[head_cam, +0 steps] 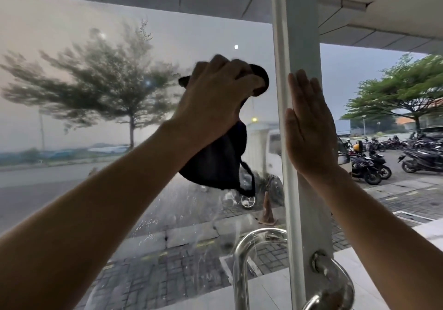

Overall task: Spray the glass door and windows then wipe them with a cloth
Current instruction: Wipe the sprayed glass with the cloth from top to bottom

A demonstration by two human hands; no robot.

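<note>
My left hand (215, 101) grips a bunched dark cloth (218, 163) and holds it against the glass door pane (119, 117), high up and close to the white door frame (302, 46). Most of the cloth hangs loose below the fist. Spray drops and streaks show on the lower glass (167, 213), while the upper part looks hazy. My right hand (309, 127) lies flat with straight fingers against the white frame and the pane to its right. No spray bottle is in view.
Two curved steel door handles (242, 261) (335, 283) sit low at the frame. Through the glass I see a paved walkway, an orange cone (267, 209), a white truck (266, 151), parked motorcycles (374, 165) and trees.
</note>
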